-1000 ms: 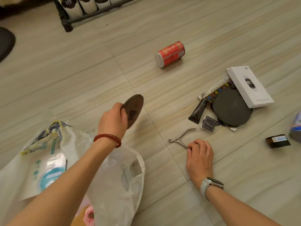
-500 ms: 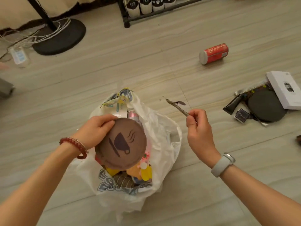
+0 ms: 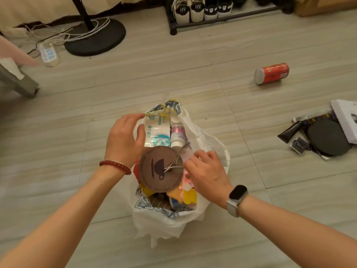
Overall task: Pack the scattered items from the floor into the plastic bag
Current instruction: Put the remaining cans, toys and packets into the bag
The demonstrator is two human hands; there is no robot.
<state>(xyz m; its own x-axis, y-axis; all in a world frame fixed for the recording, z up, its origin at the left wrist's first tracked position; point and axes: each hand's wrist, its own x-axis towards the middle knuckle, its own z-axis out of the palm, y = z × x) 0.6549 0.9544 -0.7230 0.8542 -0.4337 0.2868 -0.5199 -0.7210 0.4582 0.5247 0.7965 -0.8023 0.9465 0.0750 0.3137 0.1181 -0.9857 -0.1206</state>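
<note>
- I see my right hand pinching the small metal nail nippers over the round brown coaster inside the white plastic bag.
- My left hand, fingers spread loose, touches the bag's left rim beside the coaster.

The pale tiled floor carries a white plastic bag in the middle, a red can lying on its side, a white box, a black disc, a fan base and a shoe rack.
</note>
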